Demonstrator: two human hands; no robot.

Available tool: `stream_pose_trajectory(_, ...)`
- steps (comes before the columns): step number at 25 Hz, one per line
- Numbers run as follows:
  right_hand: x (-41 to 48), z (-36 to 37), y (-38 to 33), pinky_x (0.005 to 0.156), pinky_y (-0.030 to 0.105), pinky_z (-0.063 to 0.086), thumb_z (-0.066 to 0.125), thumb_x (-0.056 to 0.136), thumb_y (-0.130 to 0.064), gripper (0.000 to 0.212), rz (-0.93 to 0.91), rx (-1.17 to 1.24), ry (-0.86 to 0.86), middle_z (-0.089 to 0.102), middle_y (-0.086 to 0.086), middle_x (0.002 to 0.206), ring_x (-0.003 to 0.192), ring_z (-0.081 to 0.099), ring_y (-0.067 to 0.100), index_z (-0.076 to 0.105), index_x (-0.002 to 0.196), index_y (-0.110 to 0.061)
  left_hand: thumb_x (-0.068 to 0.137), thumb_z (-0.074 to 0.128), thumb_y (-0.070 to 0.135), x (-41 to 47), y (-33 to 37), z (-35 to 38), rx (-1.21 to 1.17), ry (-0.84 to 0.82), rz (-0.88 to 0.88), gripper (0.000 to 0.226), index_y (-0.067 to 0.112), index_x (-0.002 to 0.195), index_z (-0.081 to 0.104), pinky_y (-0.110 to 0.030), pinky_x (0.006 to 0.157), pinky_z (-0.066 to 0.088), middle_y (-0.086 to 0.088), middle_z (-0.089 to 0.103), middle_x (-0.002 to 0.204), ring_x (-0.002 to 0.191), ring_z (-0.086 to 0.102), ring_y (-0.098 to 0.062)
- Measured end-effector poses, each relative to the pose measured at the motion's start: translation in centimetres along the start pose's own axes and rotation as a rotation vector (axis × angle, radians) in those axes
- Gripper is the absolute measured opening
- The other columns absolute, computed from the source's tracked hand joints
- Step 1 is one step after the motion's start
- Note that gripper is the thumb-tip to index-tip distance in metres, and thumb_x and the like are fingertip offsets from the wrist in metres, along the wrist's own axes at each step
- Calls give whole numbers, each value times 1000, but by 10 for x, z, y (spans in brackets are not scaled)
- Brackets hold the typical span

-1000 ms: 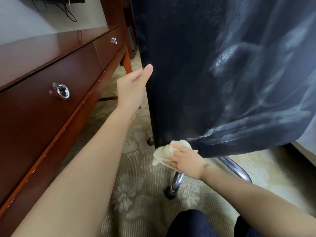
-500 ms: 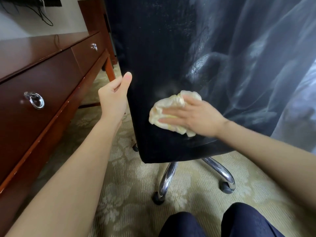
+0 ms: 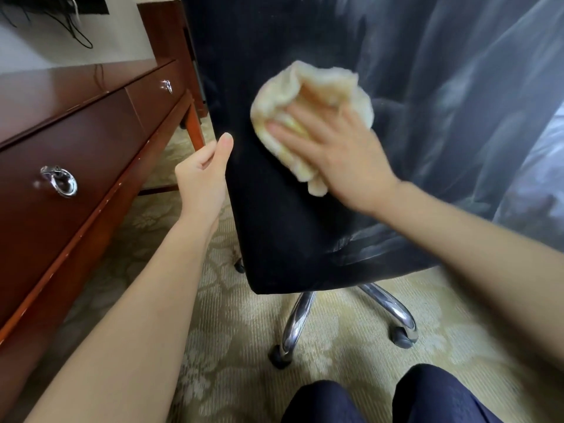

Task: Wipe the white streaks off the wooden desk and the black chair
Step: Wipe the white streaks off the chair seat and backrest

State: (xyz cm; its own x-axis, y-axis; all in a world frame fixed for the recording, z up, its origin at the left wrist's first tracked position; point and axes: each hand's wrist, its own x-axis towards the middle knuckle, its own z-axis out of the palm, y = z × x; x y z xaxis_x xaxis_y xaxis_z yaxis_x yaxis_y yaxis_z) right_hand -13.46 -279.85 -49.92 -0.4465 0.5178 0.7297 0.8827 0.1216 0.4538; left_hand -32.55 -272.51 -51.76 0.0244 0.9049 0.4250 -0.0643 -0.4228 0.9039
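Observation:
The black chair (image 3: 274, 233) fills the upper middle of the head view, its back facing me. White streaks (image 3: 457, 96) cover its right half and lower right edge. My right hand (image 3: 335, 151) presses a crumpled pale yellow cloth (image 3: 311, 93) flat against the chair back, fingers spread over it. My left hand (image 3: 203, 178) grips the chair's left edge, thumb on the near face. The wooden desk (image 3: 76, 129) stands at the left, its dark glossy top and two drawers with silver ring handles in view.
The chair's chrome legs and castors (image 3: 403, 334) stand on a pale patterned carpet (image 3: 244, 346). A desk leg (image 3: 193, 126) is close to the chair's left edge. My knees in dark trousers (image 3: 427, 395) show at the bottom. Cables hang on the wall at top left.
My right hand has carried the cloth up the chair back, from the bottom edge to its upper middle. The left hand has kept its hold on the chair's edge.

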Motion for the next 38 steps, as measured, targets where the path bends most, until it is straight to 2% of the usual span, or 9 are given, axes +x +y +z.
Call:
stream_pose_trajectory(4, -74, 45, -43, 116, 39, 8, 31, 83, -20, 52, -179, -4, -247, 32, -1, 141, 132, 30, 20, 34, 134, -24, 77, 61, 53, 0, 0, -1, 19, -5, -17, 65, -11, 69, 48, -26, 66, 36, -4, 39, 74, 71, 36, -16)
stream_pose_trajectory(8, -143, 63, -72, 111, 47, 20, 68, 73, -30, 70, -438, -253, -573, 47, -10, 131, 115, 43, 25, 42, 137, -32, 88, 60, 39, -3, 3, 0, 31, 20, -27, 53, -11, 73, 53, -23, 72, 45, -6, 46, 73, 70, 46, -12)
stream_pose_trajectory(10, -165, 65, -68, 117, 49, 2, 80, 64, -32, 74, -540, -266, -652, 57, -16, 126, 108, 51, 20, 51, 132, -33, 90, 60, 35, -4, 4, 0, 57, 32, -24, 47, -8, 71, 54, -22, 72, 45, -7, 46, 72, 69, 46, -12)
stream_pose_trajectory(13, -170, 65, -43, 117, 47, -2, 83, 62, -30, 76, -601, -352, -517, 58, -15, 124, 108, 47, 20, 52, 131, -33, 90, 59, 36, -5, 6, 0, 109, 46, 5, 53, -10, 67, 44, -27, 67, 37, -7, 39, 69, 66, 36, -18)
stream_pose_trajectory(17, -112, 32, 3, 114, 46, 16, 68, 65, -17, 97, -454, -304, -268, 34, -4, 135, 119, 36, 24, 10, 143, -26, 93, 54, 28, -18, 13, 9, 285, 151, 107, 52, 6, 57, 25, -18, 59, 29, 1, 26, 53, 52, 26, -7)
stream_pose_trajectory(20, -58, 1, 45, 106, 43, 24, 59, 72, -15, 74, -343, -96, -133, 36, 1, 141, 128, 37, 25, 27, 137, -28, 98, 48, 28, -26, 18, 17, 373, 203, 131, 45, 15, 56, 37, -20, 60, 31, 8, 33, 52, 51, 36, -6)
stream_pose_trajectory(25, 11, -57, 98, 103, 38, 26, 39, 86, -25, 55, -63, 10, -1, 34, 1, 149, 137, 22, 27, 33, 141, -27, 95, 50, 41, -17, 51, 35, 286, 271, 75, 39, 14, 123, 56, -17, 92, 38, 4, 61, 107, 106, 57, -15)
stream_pose_trajectory(34, 93, -112, 132, 111, 47, 19, 35, 93, -31, 50, 176, 75, 362, 35, 12, 147, 136, 26, 34, 41, 140, -16, 97, 48, 33, 32, 179, 64, 361, 252, 414, 67, 25, 152, 10, -41, 115, 24, -1, 26, 151, 138, 27, -17)
stream_pose_trajectory(38, 67, -73, 94, 105, 52, 27, 52, 87, -27, 54, 23, 4, 203, 46, 5, 136, 128, 40, 34, 40, 139, -17, 93, 55, 39, 36, 166, 70, 355, 249, 456, 82, 27, 152, 0, -37, 117, 18, -5, 13, 154, 142, 18, -21)
